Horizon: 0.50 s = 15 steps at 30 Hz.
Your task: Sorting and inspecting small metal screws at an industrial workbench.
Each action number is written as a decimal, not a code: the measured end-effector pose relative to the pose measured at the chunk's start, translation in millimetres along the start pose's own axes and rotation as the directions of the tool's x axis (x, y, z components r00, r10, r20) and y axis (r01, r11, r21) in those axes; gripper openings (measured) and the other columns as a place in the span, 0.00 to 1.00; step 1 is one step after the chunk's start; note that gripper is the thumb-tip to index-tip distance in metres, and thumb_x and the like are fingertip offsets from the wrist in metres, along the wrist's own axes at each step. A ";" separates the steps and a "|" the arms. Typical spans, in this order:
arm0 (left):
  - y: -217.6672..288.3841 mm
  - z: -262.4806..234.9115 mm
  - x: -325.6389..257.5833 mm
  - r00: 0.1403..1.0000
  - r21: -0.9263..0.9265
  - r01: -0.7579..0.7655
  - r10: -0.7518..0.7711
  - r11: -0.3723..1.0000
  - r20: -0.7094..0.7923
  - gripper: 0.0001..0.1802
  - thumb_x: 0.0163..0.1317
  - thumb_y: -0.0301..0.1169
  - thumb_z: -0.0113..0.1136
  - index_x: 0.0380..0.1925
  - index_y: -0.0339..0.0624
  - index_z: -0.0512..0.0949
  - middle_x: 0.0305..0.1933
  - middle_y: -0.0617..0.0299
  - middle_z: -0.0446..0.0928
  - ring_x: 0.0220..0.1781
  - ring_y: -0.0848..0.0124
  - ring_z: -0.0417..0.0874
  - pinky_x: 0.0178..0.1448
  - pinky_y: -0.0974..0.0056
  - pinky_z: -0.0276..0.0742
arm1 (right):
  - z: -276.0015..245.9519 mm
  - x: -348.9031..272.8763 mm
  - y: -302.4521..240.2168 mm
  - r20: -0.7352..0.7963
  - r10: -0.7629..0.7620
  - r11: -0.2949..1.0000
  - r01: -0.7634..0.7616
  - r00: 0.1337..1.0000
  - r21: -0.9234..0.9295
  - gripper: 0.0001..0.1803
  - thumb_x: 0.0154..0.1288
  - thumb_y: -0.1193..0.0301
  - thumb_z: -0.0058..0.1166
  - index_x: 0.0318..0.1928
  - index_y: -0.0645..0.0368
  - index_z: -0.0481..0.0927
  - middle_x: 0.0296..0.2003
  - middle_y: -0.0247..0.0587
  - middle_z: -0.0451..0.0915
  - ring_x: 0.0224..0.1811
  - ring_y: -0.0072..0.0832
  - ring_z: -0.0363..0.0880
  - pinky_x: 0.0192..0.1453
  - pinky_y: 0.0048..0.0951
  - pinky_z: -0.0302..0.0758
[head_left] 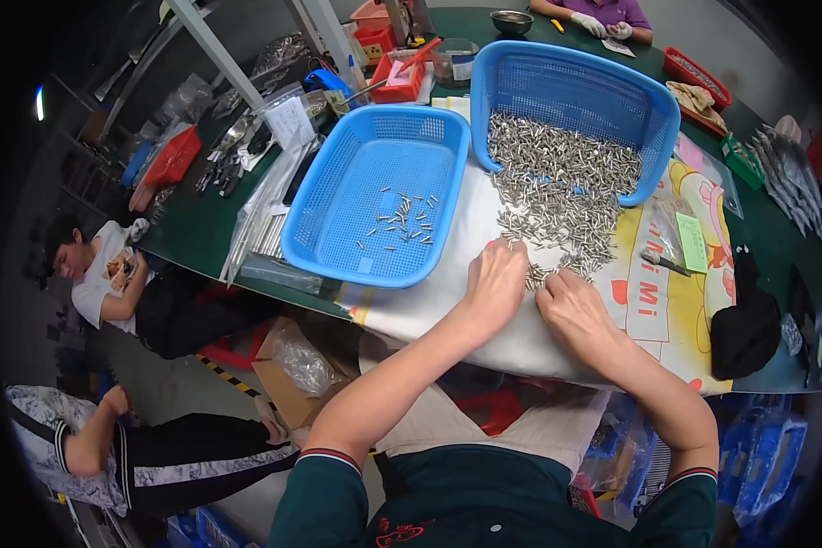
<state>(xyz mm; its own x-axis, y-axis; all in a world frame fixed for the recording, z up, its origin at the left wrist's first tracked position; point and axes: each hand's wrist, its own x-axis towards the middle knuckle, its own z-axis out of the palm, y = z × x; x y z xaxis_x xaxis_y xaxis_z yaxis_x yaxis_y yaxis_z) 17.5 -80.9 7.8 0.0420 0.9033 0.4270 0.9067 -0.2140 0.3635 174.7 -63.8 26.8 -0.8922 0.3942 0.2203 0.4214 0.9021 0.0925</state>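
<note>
Silver metal pins heaped right of upper centre, spilling from a tipped blue basket onto a white and yellow cloth, with two bare hands at work along the near edge of the heap. Left forearm on a long diagonal from the lower edge up to the right, elbow set out to the side, dark green sleeve ending near the elbow. Left hand at the centre of the frame, back upward, knuckles high, fingers bent down and bunched against the nearest pins. Right forearm angled up to the left from the lower right, elbow flared outward. Right hand just beside and slightly lower, back upward, fingers curled inward at the heap's front fringe. Between the two, a narrow gap with loose pins. Fingertips of both largely hidden; impossible to tell whether pinching any pins or merely resting among them. Left of centre, a second blue basket, set flat, with a thin scatter of pins on its floor. To the right on the cloth, a black marker next to a green note. At the top edge, across the green table, a co-worker's white-gloved hands.
</note>
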 end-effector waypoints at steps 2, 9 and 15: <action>2.0 -5.7 1.4 0.998 0.037 -0.032 0.029 0.999 0.059 0.04 0.45 0.17 0.51 0.24 0.29 0.72 0.28 0.39 0.73 0.31 0.46 0.77 0.32 0.51 0.76 | -3.5 0.0 1.3 0.009 0.011 0.999 -0.010 1.000 -0.043 0.03 0.46 0.76 0.49 0.25 0.62 0.74 0.26 0.42 0.74 0.34 0.33 0.75 0.36 0.28 0.74; -17.0 -11.2 -3.2 0.994 0.092 -0.093 0.087 0.991 0.068 0.03 0.44 0.16 0.50 0.22 0.29 0.72 0.26 0.43 0.72 0.30 0.48 0.77 0.35 0.51 0.74 | -3.7 -4.3 0.3 0.015 0.084 0.996 -0.084 0.996 0.018 0.05 0.43 0.79 0.50 0.26 0.63 0.74 0.27 0.44 0.74 0.35 0.35 0.77 0.38 0.30 0.75; -7.3 -16.4 -3.2 0.983 0.188 -0.153 0.129 0.970 0.134 0.03 0.42 0.16 0.51 0.21 0.29 0.72 0.29 0.44 0.72 0.32 0.51 0.77 0.35 0.55 0.76 | -0.5 -6.7 1.7 0.048 0.079 0.997 -0.079 0.996 -0.005 0.05 0.42 0.79 0.52 0.25 0.64 0.75 0.26 0.46 0.76 0.32 0.35 0.78 0.35 0.29 0.76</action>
<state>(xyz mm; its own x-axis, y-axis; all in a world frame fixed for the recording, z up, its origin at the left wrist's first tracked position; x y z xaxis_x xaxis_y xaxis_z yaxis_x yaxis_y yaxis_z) 3.8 -88.2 17.4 0.2143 0.9097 0.3556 0.9522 -0.2757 0.1315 181.5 -64.9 26.0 -0.8630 0.4721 0.1797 0.4912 0.8674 0.0801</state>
